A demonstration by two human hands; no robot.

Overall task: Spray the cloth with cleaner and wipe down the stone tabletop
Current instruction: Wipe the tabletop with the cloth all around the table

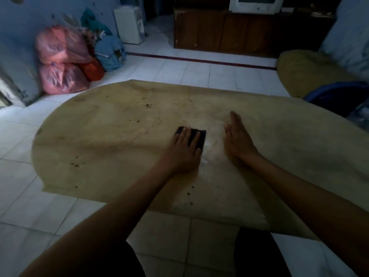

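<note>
A tan oval stone tabletop [111, 140] with dark specks fills the middle of the view. A small dark folded cloth [197, 139] lies near its centre. My left hand [184, 151] presses flat on the cloth with straight fingers, covering its left part. My right hand [238, 139] stands on its edge on the stone just right of the cloth, fingers straight and together, holding nothing. A pale wet-looking patch [211, 134] lies between the two hands. No spray bottle is in view.
White floor tiles [24, 196] surround the table. Pink plastic bags [60, 60] and a blue bundle [109, 52] sit at the back left. A wooden cabinet [229, 31] stands behind, and a tan cushion [311, 68] with a blue basin [337, 92] at right.
</note>
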